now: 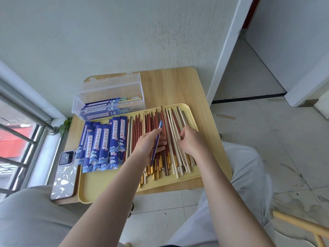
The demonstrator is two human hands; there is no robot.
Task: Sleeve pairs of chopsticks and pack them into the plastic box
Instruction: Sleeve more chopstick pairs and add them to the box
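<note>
A yellow tray holds a spread of loose chopsticks, red, brown and pale wood, and a pile of blue paper sleeves on its left. My left hand hovers over the chopsticks and holds one blue sleeve edge-on between thumb and fingers. My right hand lies on the pale chopsticks at the right of the pile, fingers curled round one or two of them. A clear plastic box stands open behind the tray with several sleeved pairs inside.
A phone lies on the small wooden table left of the tray. A wall is right behind the table. A window with metal bars is at the left. My knees flank the table, and a yellow chair part shows at lower right.
</note>
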